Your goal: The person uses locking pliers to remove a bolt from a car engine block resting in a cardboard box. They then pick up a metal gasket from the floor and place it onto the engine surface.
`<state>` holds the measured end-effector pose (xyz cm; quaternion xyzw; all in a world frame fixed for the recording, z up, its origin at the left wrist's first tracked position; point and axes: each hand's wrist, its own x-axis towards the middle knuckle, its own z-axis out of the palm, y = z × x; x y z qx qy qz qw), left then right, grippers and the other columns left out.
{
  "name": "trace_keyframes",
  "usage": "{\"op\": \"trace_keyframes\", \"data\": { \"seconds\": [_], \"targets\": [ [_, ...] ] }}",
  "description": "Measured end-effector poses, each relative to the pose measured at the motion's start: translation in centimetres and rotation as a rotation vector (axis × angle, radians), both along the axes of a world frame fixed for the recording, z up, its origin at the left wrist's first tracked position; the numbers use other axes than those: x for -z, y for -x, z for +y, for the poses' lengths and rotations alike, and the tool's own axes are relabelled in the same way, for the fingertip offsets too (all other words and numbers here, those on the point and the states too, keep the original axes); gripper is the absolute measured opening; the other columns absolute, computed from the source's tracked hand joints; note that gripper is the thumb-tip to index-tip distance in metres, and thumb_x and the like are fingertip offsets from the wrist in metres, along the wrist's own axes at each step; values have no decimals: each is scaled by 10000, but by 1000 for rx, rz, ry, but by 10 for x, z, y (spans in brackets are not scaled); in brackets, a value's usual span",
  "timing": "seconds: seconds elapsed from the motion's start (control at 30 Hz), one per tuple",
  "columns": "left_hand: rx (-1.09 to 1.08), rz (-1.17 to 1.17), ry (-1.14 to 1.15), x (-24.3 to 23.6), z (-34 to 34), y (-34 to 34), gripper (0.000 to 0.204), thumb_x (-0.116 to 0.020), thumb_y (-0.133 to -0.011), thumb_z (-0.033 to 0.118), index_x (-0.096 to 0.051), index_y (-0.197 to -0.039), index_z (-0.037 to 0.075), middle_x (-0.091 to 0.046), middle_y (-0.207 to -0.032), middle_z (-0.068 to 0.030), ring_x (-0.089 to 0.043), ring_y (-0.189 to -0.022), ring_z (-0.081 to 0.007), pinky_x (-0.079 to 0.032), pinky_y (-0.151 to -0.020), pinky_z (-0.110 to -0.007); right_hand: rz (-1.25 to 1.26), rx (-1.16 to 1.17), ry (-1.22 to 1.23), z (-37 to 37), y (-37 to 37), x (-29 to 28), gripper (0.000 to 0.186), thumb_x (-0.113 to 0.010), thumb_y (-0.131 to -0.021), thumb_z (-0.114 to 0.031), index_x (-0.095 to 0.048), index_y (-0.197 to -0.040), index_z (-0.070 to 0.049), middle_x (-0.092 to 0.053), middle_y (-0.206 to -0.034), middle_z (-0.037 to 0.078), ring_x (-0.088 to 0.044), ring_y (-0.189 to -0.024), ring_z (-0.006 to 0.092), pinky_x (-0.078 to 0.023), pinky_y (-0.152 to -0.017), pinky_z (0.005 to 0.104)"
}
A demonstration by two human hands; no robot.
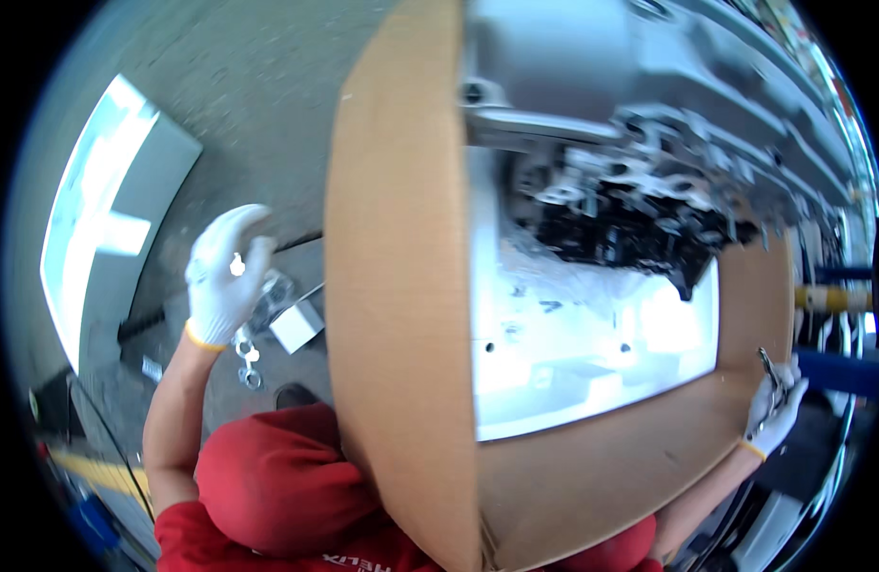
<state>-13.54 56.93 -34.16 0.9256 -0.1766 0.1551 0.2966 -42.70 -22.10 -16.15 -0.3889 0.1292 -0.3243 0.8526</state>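
The left hand (225,276), in white fabric, curls loosely open. The right hand (780,418) grips a slim metal tool (770,383) beside the brown cardboard box (397,286), below a rounded grey engine (563,67).

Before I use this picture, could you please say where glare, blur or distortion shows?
Head view: glare washes out much of the white lining in the cardboard box and the pale block-shaped object at far left; head view: the grey metal engine part looks blurred; head view: fisheye distortion bows the cardboard box's left edge, with black corners.
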Motion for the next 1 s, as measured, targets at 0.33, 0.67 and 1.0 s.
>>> {"op": "trace_keyframes", "data": {
  "seconds": [0.33,0.67,1.0],
  "targets": [
    [577,-265,99,-153,-82,5,318,-633,-1109,59,-691,-1413,-14,-763,-1357,-232,-752,-1255,-388,-590,-1058,-492,-40,149,83,72,-32,-19,420,-533,-1267,-289,-588,-1493,60,-702,-1094,106,-464,-736,82,-430,-616,255],
    [916,76,-80,-217,-235,6,369,-792,-858,170,-785,-1209,56,-823,-1168,-139,-785,-1000,-356,-612,-921,-482,483,-411,1261,213,-114,-106,412,-625,-1143,-151,-632,-1495,61,-742,-1007,99,-613,-693,105,-515,-664,254],
    [892,5,-328,-209,-244,13,610,-894,-921,554,-759,-1256,63,-810,-1064,-139,-783,-955,-384,-612,-854,-471,45,-979,1694,279,-180,3,356,-696,-1104,-311,-591,-1122,28,-733,-935,267,-776,-873,449,-623,-790,535]
  ]
}}
